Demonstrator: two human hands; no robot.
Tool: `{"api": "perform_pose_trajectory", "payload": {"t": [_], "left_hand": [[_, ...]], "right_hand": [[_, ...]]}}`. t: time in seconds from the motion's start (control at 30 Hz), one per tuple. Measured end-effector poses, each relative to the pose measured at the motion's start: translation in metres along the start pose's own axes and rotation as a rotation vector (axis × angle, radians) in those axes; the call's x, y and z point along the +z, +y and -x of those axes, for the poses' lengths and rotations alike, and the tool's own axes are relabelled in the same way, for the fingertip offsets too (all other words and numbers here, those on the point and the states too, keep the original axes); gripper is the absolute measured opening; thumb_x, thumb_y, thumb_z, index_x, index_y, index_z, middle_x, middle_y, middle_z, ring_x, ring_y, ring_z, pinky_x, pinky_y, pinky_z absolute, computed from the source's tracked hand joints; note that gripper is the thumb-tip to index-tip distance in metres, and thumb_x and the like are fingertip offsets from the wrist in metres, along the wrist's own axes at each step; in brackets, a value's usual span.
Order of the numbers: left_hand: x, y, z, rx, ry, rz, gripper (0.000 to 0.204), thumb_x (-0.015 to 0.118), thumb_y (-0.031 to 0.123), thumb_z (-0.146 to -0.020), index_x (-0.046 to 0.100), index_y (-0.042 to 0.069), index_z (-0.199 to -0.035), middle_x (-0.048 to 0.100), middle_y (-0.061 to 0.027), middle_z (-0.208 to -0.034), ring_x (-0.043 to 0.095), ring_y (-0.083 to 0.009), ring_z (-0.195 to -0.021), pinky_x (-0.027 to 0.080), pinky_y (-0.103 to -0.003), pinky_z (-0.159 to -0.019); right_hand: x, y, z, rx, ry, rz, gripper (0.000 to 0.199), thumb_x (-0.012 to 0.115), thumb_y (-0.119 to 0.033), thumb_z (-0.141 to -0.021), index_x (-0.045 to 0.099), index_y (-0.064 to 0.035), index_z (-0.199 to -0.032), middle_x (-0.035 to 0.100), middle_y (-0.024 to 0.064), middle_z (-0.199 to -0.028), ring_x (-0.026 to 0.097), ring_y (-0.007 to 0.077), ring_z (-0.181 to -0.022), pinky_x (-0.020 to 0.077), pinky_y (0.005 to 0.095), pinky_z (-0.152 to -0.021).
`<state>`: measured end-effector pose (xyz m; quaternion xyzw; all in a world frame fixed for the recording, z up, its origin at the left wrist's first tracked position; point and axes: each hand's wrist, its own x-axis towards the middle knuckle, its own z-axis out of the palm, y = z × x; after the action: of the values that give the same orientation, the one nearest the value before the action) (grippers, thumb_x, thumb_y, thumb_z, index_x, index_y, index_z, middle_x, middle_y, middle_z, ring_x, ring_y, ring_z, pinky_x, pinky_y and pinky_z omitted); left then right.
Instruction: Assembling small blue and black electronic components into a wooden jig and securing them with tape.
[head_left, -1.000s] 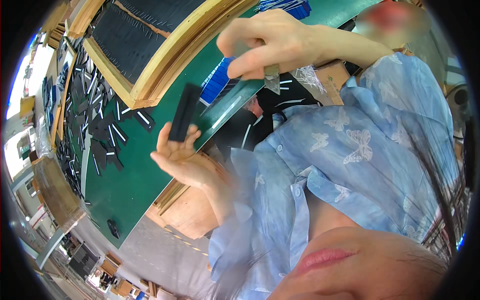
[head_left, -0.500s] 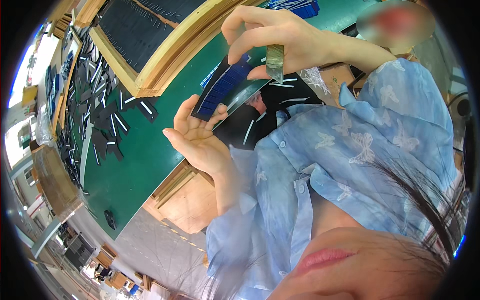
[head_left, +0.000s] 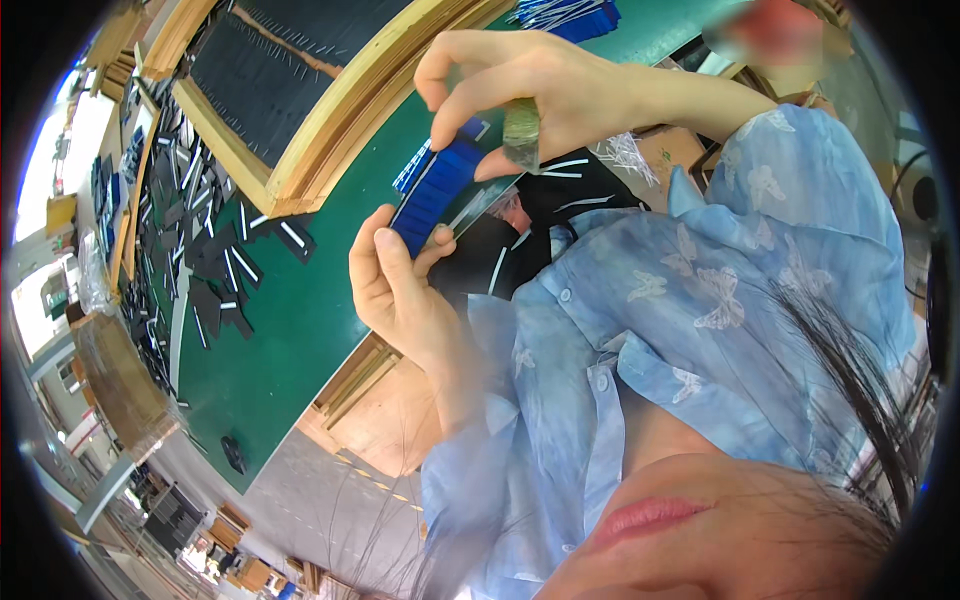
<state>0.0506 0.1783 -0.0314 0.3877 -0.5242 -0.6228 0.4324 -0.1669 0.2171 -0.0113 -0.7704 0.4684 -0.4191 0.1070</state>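
Observation:
A short, slightly curved blue strip with a dark edge (head_left: 432, 200) is held up between my two hands above the green table. My left hand (head_left: 405, 295) pinches its lower end between thumb and fingers. At its upper end, the thumb and a finger of my right hand (head_left: 540, 95) grip it. A flat, greenish-grey shiny piece (head_left: 521, 135) is also tucked in my right hand, against the palm; its kind is unclear. Black pieces with white strips (head_left: 498, 265) lie below my hands, on or near my lap.
Many black pieces with white strips (head_left: 205, 235) cover the left of the green table (head_left: 290, 350). A wooden frame (head_left: 320, 140) with black sheets stands at the far side. Blue strips (head_left: 575, 18) lie at the back. A small black object (head_left: 232, 455) sits near the table corner.
The strip has been tilted, so its broad blue face shows more than its dark edge. My left thumb has closed onto its lower end. Both hands have shifted slightly.

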Motion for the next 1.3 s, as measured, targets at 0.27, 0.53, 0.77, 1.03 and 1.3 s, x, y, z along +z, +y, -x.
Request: {"api": "perform_pose_trajectory", "payload": {"t": [0.27, 0.53, 0.77, 1.03, 1.3], "left_hand": [[-0.012, -0.004, -0.008, -0.125, -0.091, 0.195, 0.03, 0.052, 0.018, -0.095, 0.052, -0.007, -0.112, 0.063, -0.0163, -0.088, 0.064, -0.0191, -0.067, 0.056, -0.023, -0.057], [-0.012, -0.003, -0.011, -0.147, -0.102, 0.211, 0.032, 0.053, 0.02, -0.095, 0.052, -0.007, -0.113, 0.063, -0.0149, -0.087, 0.063, -0.018, -0.067, 0.055, -0.023, -0.057], [-0.016, -0.004, -0.01, -0.149, -0.101, 0.213, 0.032, 0.054, 0.02, -0.095, 0.053, -0.007, -0.113, 0.063, -0.0144, -0.088, 0.063, -0.0172, -0.067, 0.055, -0.023, -0.057], [-0.013, -0.002, -0.008, -0.14, -0.105, 0.238, 0.031, 0.053, 0.018, -0.095, 0.053, -0.007, -0.112, 0.063, -0.0144, -0.087, 0.063, -0.0172, -0.066, 0.055, -0.023, -0.058], [0.012, 0.009, 0.003, 0.093, 0.004, -0.113, 0.027, 0.051, 0.015, -0.096, 0.054, -0.009, -0.11, 0.064, -0.0164, -0.088, 0.065, -0.0172, -0.069, 0.054, -0.024, -0.061]], "right_hand": [[-0.001, -0.002, -0.001, 0.1, -0.04, -0.09, 0.027, 0.078, -0.017, -0.067, 0.067, -0.0105, -0.091, 0.054, 0.0041, -0.098, 0.057, 0.0218, -0.089, 0.0458, 0.0319, -0.073], [-0.002, -0.001, -0.003, 0.118, -0.033, -0.1, 0.028, 0.078, -0.017, -0.067, 0.067, -0.011, -0.091, 0.054, 0.0041, -0.097, 0.057, 0.021, -0.088, 0.0455, 0.0316, -0.071], [0.003, -0.001, -0.004, 0.081, -0.009, -0.113, 0.029, 0.079, -0.018, -0.066, 0.067, -0.0114, -0.091, 0.054, 0.0032, -0.096, 0.057, 0.0202, -0.086, 0.0454, 0.0315, -0.07], [0.0, -0.001, -0.002, 0.121, -0.03, -0.05, 0.034, 0.079, -0.025, -0.067, 0.065, -0.0096, -0.095, 0.057, 0.0057, -0.101, 0.058, 0.0215, -0.091, 0.0472, 0.0319, -0.074], [0.021, 0.002, -0.015, 0.398, -0.008, -0.188, 0.047, 0.072, -0.041, -0.071, 0.059, -0.0052, -0.1, 0.06, 0.0106, -0.099, 0.06, 0.025, -0.089, 0.0476, 0.0342, -0.076]]}}
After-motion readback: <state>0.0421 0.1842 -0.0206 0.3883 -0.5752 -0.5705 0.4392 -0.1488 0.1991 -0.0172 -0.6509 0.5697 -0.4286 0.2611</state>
